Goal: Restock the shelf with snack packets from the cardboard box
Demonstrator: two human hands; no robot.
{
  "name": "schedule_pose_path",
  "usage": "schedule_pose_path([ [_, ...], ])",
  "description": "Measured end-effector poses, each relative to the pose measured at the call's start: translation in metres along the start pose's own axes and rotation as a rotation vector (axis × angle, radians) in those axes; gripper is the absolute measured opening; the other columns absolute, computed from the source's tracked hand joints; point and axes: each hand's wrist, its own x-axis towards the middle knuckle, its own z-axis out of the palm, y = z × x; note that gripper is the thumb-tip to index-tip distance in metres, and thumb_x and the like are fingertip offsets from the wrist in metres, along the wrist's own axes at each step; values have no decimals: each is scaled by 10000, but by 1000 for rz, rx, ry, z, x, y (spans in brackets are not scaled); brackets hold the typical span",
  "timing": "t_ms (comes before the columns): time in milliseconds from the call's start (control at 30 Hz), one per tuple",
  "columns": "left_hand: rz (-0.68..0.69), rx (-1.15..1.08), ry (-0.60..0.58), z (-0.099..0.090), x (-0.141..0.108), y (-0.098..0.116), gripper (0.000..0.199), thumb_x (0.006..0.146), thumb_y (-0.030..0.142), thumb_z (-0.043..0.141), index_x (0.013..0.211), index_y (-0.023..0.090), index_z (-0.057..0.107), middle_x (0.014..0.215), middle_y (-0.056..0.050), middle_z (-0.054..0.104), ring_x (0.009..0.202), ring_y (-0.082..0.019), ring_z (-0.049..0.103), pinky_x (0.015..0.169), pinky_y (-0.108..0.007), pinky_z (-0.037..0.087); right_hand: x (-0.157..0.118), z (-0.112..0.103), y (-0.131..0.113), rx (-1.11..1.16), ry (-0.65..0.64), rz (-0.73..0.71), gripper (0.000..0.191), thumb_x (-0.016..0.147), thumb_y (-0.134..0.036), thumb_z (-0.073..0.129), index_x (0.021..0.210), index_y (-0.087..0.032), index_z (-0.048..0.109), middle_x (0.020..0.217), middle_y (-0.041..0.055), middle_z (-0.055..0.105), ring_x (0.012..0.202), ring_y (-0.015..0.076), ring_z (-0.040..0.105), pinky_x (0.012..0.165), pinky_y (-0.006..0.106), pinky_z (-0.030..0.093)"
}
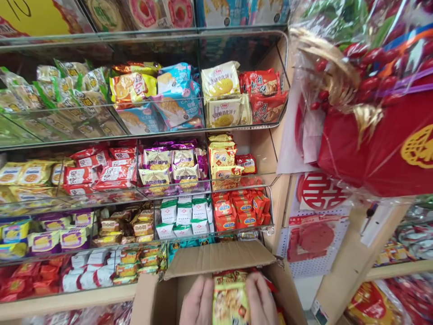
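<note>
the left hand (198, 302) and right hand (260, 300), fingers together, press a yellow packet (231, 304) between them over the open box (219, 258), probably gripping both sides so it stays level; the fingertips are blurred. the shelves (84, 299) ahead, pale wood below, hold packs grouped by kind behind clear fronts, likely to stop them sliding out. at right a red bag (372, 140) in clear plastic hangs near a perforated board (306, 262).
</note>
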Motion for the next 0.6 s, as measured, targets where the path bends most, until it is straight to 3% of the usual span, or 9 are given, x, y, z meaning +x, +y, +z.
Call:
schedule_pose_path([
  [33, 3, -20, -62, -1, 4, 13, 404, 750, 565, 409, 531, 226, 399, 513, 50, 406, 514, -116, 402, 511, -231, 364, -1, 1, -5, 22, 4, 20, 268, 818, -448, 417, 735, -239, 564, 682, 8, 586, 660, 163, 552, 597, 244, 459],
  [167, 32, -120, -118, 2, 15, 43, 422, 778, 566, 365, 541, 220, 316, 539, 72, 295, 526, -92, 293, 492, -223, 289, 11, -2, -23, 107, 29, 35, 332, 846, -476, 385, 648, -211, 410, 574, -40, 428, 556, 115, 422, 521, 213, 368],
  [400, -185, -545, -204, 14, 14, 56, 380, 751, 559, 457, 613, 213, 385, 567, 76, 376, 539, -76, 335, 539, -206, 359, 25, -9, -37, 373, 12, 202, 354, 825, -518, 418, 652, -214, 361, 593, -47, 367, 548, 100, 371, 517, 202, 363],
  [500, -139, -463, -119, 15, 10, 56, 408, 738, 583, 457, 585, 210, 390, 564, 67, 383, 542, -81, 353, 532, -203, 358, 21, -9, -38, 405, 6, 234, 362, 793, -557, 441, 672, -219, 404, 588, -36, 421, 557, 112, 422, 530, 216, 394],
  [600, -135, -384, 35, 15, 3, 51, 445, 706, 646, 432, 595, 214, 422, 548, 56, 406, 531, -95, 378, 487, -209, 349, 4, -5, -29, 523, -157, 296, 432, 669, -627, 545, 836, -230, 507, 683, 18, 577, 649, 174, 552, 568, 275, 455],
])
